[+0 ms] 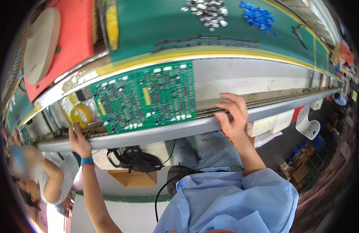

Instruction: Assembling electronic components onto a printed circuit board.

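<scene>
Head view, left to right. Shows a co-worker (62, 178) at far left. Next, left hand (79, 140) at the grey front rail (156, 134), near a yellow tape roll (87, 110); cannot tell whether closed on anything. Then a green circuit board (129, 103), thick with components, lying along the rail between both hands. Beyond, on a green mat (148, 19): dark strips (206, 40) in rows, silvery parts (209, 13) heaped. Right hand (234, 116) well apart from left, over the rail just past the board's right edge, with thumb and fingers parted. Farther right, blue parts (258, 17) heaped on the mat.
</scene>
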`<state>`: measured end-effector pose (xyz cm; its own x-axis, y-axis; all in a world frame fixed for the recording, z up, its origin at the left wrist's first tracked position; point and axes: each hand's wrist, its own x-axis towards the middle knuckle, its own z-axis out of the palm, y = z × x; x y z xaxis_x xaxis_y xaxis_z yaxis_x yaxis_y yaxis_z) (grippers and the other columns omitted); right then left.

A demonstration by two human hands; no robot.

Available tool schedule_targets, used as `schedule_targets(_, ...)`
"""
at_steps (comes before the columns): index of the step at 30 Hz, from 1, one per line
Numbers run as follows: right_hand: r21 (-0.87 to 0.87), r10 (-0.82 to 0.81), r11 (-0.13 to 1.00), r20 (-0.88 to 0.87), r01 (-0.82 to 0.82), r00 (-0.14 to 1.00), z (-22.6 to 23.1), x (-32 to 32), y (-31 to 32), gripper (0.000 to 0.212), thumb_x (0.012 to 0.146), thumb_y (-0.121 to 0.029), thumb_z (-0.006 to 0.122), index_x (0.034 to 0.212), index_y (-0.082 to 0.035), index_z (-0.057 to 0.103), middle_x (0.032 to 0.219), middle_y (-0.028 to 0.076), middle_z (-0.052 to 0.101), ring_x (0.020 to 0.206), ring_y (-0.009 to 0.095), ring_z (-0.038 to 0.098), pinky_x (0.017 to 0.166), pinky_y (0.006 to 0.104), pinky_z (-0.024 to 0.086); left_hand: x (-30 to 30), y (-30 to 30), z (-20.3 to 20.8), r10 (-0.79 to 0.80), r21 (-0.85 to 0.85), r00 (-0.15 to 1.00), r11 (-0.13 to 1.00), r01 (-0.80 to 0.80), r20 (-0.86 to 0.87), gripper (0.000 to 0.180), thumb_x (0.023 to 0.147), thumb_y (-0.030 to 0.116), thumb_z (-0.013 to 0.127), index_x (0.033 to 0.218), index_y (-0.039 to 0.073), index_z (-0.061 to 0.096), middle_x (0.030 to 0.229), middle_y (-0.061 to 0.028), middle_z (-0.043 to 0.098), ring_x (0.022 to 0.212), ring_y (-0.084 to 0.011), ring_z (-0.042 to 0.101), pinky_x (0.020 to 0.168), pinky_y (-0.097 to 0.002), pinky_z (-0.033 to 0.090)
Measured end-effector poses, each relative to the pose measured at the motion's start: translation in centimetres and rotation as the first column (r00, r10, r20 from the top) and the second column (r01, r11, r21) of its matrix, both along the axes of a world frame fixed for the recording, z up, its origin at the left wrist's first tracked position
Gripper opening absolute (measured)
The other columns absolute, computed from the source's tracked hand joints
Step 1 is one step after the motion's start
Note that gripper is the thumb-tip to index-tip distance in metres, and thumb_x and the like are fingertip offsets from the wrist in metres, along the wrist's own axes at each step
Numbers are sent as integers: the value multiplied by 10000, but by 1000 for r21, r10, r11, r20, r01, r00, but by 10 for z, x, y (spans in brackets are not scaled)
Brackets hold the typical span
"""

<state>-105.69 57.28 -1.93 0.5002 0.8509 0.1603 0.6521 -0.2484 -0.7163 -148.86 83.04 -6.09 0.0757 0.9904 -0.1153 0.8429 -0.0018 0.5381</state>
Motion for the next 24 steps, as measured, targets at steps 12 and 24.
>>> schedule_targets(12, 127, -93, 990, 230, 65, 969, 2, 61, 40, 169, 715, -53, 697, 878, -42, 650, 863, 101, 605, 807, 281, 583, 696, 340, 465, -13, 4, 1, -4, -72, 997, 997, -1, -73, 315, 969, 271, 477, 1045, -7, 606, 875, -89, 656, 781, -144, 587, 711, -281, 450)
schedule_targets(24, -49, 36, 999, 715, -2, 698, 13, 135, 129, 102, 743, -95, 665, 835, -54, 676, 793, 99, 588, 775, 298, 565, 690, 376, 448, -3, 6, -2, -26, -7, 995, 1000, 25, -95, 289, 961, 274, 493, 1027, 35, 642, 728, -32, 587, 676, -112, 520, 642, -260, 421)
